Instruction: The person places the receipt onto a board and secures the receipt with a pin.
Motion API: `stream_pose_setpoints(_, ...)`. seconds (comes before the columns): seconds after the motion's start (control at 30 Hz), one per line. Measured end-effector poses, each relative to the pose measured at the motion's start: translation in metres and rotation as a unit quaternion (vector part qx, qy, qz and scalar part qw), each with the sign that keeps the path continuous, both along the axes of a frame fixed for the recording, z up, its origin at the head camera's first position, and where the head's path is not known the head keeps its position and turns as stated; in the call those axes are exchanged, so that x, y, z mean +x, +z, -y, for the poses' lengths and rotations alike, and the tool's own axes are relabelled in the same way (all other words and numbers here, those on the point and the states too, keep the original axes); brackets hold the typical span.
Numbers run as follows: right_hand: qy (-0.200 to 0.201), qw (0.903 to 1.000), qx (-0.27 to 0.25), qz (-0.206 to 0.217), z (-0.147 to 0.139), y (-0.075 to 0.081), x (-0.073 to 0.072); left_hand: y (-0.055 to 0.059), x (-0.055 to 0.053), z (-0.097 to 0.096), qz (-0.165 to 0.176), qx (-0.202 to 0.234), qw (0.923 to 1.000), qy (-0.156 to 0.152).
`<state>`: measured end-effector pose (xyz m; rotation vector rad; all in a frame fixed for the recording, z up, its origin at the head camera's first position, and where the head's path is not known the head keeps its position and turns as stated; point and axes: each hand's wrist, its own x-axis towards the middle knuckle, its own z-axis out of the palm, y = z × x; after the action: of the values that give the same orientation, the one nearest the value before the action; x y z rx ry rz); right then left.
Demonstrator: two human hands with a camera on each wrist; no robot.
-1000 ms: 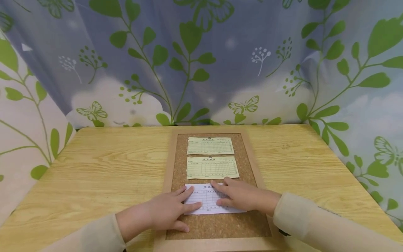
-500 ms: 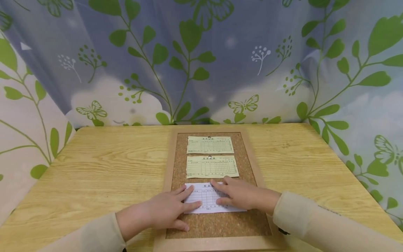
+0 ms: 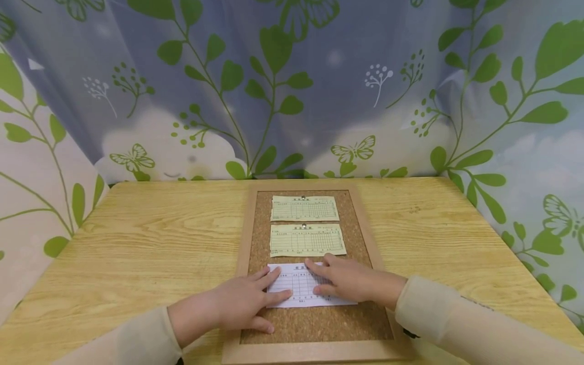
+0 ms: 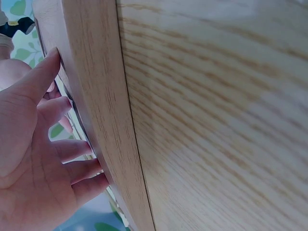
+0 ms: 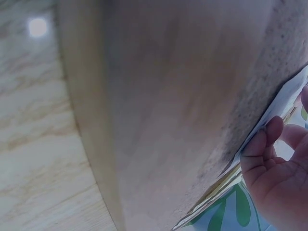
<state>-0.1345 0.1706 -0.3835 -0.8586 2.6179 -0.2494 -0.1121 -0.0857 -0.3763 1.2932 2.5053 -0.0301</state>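
Observation:
A white printed form slip [image 3: 300, 290] lies flat on a wood-framed cork board [image 3: 319, 324]. My left hand [image 3: 239, 304] rests on the slip's left part with fingers spread, its thumb on the bare cork. On the right part, the fingers of my right hand [image 3: 351, 281] press the same slip and cover some of its print. Higher up are two pale yellow form slips [image 3: 306, 241], each with a small pin [image 3: 304, 226] at its top edge. In the right wrist view, the outer fingers of the right hand [image 5: 281, 168] bend loosely at the white slip's edge.
The board lies on a wood-grain table [image 3: 173, 228], its near frame edge close to me. Behind the table and along both sides hangs a curtain [image 3: 328, 91] with leaves and butterflies.
Both hands stay in the same place on the white slip. The head view has shifted very slightly.

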Motion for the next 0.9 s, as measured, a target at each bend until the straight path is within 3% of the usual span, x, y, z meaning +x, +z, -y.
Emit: stream_pose_setpoints(0.9, -0.010, 0.9999, 0.008, 0.000, 0.0028, 0.0036, 0.0014, 0.0016, -0.0003, -0.0004, 0.011, -0.002, 0.9999, 0.005)
